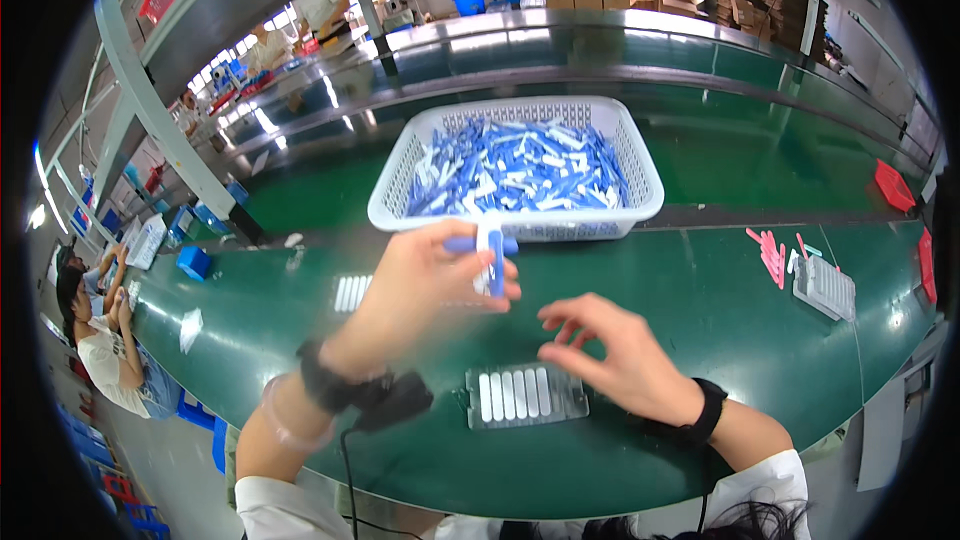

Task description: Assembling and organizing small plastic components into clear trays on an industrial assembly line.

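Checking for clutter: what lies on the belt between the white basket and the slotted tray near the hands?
In the head view, only the left hand holding blue-and-white pieces hangs between the white basket and slotted tray.

1. Curved green table point(700, 310), glossy.
2. White basket point(516, 166) of blue and white pieces at the middle.
3. Grey slotted tray point(527, 395) near the front edge.
4. Second grey tray point(824, 287) at right, pink strips point(770, 255) just beside it.
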Demonstrator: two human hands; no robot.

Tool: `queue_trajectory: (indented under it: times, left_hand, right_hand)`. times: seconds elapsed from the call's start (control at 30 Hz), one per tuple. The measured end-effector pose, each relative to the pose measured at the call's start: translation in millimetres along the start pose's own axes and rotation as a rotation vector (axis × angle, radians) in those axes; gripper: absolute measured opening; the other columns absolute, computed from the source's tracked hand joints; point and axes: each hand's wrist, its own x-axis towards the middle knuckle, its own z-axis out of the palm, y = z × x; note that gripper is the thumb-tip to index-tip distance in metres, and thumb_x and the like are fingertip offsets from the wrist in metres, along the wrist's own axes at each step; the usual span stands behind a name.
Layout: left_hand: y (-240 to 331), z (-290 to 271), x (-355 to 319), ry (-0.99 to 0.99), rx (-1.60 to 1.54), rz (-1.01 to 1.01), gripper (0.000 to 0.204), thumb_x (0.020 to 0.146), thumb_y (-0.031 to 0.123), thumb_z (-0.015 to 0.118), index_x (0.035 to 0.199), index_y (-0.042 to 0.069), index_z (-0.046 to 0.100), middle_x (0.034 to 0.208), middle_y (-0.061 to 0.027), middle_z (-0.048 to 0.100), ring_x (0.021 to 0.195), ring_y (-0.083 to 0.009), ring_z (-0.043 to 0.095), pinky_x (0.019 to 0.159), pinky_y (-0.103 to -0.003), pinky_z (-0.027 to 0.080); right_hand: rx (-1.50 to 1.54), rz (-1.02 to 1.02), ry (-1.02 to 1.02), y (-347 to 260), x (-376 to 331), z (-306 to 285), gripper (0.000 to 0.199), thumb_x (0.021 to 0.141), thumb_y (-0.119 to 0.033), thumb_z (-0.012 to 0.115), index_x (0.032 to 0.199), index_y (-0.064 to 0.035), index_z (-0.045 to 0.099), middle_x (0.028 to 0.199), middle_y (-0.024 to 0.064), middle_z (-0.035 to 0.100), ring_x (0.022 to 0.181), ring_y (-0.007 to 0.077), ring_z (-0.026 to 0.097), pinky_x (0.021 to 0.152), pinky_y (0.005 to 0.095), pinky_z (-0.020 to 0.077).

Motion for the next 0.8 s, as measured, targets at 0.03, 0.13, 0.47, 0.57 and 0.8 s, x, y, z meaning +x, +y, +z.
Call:
queue_trajectory:
  times: [0.03, 0.13, 0.47, 0.57, 0.8]
  left_hand:
    - [-1.7, 5.4, -18.8, -0.008, -0.021, 0.000, 0.017, 0.087, 0.003, 0.047, 0.101, -0.008, 0.049, 0.091, -0.0183, 0.059, 0.084, -0.0279, 0.062, 0.071, -0.037, 0.055]
    - [-10.7, 17.5, -55.8, -0.026, -0.061, -0.046, 0.017, 0.085, -0.004, 0.047, 0.101, -0.009, 0.048, 0.091, -0.0189, 0.059, 0.085, -0.0277, 0.062, 0.074, -0.039, 0.055]
    - [-64.8, 18.2, -80.4, -0.031, -0.224, -0.165, 0.025, 0.087, 0.007, 0.052, 0.105, -0.009, 0.049, 0.094, -0.0178, 0.059, 0.084, -0.0239, 0.062, 0.074, -0.030, 0.054]
    - [-83.4, 6.0, -78.0, 0.038, -0.315, -0.178, 0.021, 0.088, 0.004, 0.048, 0.105, -0.009, 0.050, 0.095, -0.0186, 0.059, 0.086, -0.0277, 0.062, 0.073, -0.035, 0.055]
    - [-97.2, -7.9, -74.4, -0.025, -0.479, -0.204, 0.026, 0.090, 0.008, 0.044, 0.110, -0.008, 0.049, 0.095, -0.0161, 0.058, 0.089, -0.0267, 0.061, 0.077, -0.033, 0.052]
  right_hand:
    - [0.151, 0.015, 0.043, -3.1, 1.2, 2.7, 0.029, 0.078, -0.013, 0.065, 0.101, -0.0005, 0.053, 0.086, 0.0088, 0.055, 0.074, 0.0163, 0.056, 0.065, 0.0262, 0.0477]
    - [0.362, 0.062, 0.078, -17.9, -2.6, 7.4, 0.027, 0.078, -0.009, 0.065, 0.100, -0.0005, 0.054, 0.084, 0.0058, 0.055, 0.074, 0.0112, 0.055, 0.063, 0.0237, 0.0478]
    - [0.503, 0.314, 0.061, -12.4, -9.9, 28.0, 0.013, 0.079, -0.005, 0.063, 0.088, 0.0027, 0.058, 0.082, 0.0062, 0.059, 0.072, 0.0093, 0.058, 0.064, 0.0211, 0.0482]
    - [0.371, 0.188, 0.099, 2.7, -2.1, 18.2, 0.011, 0.079, -0.001, 0.060, 0.088, 0.0026, 0.056, 0.083, 0.0075, 0.061, 0.070, 0.0124, 0.060, 0.064, 0.0248, 0.0496]
    - [-0.855, -0.404, -0.369, 13.2, -21.7, 21.1, 0.023, 0.070, -0.002, 0.056, 0.092, 0.0010, 0.053, 0.099, 0.0134, 0.057, 0.094, 0.0264, 0.056, 0.077, 0.0332, 0.0482]
